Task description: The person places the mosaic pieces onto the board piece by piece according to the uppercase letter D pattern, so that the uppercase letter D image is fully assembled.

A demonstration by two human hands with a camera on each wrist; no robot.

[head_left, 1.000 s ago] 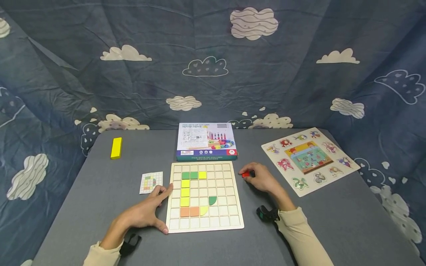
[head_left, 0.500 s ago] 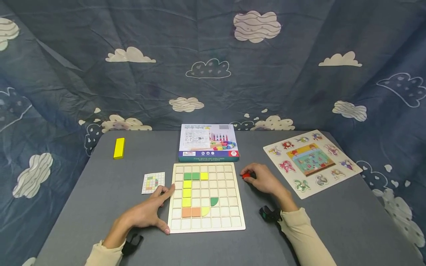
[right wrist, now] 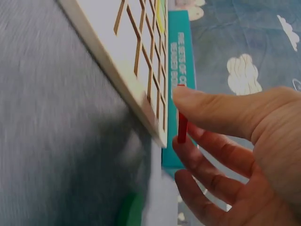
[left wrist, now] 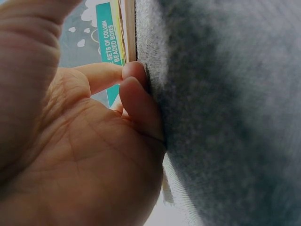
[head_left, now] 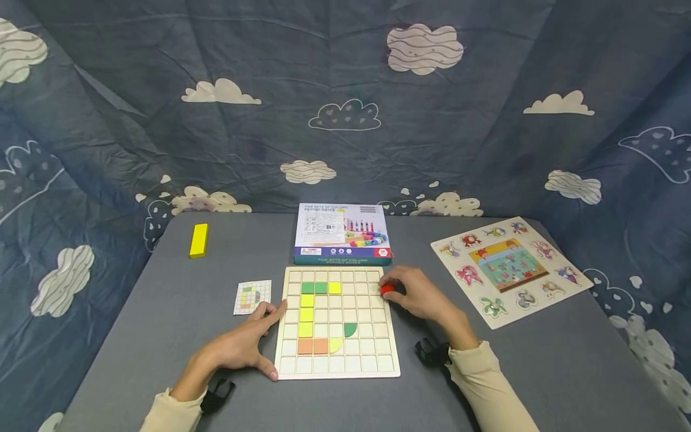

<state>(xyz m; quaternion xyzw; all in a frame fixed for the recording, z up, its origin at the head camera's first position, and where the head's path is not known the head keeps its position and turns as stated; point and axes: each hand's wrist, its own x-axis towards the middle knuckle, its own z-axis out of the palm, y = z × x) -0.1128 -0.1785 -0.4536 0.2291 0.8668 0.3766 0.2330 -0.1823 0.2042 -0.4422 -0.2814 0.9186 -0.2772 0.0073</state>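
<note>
A wooden grid board (head_left: 372, 362) lies flat on the table, holding green, yellow and orange square tiles plus a green and a yellow quarter-round tile. My right hand (head_left: 418, 295) pinches a thin red tile (right wrist: 182, 123) between thumb and fingertips, at the board's upper right edge; its full outline is hidden. My left hand (head_left: 241, 345) rests along the board's left edge, thumb near the lower corner and index finger higher up. Just beyond those left fingers lies a small card (head_left: 252, 296) printed with a coloured grid pattern, its lower corner near the fingers.
Behind the board stands a toy box (head_left: 342, 235). A yellow block (head_left: 198, 240) lies at the far left. At the right is a picture puzzle board (head_left: 493, 320) with sea animals. A cloud-patterned cloth (head_left: 345, 66) hangs behind the table.
My right hand has moved left with the red tile, from the bare table to the board's upper right edge. The left hand keeps its place on the board. The head view has shifted slightly.
</note>
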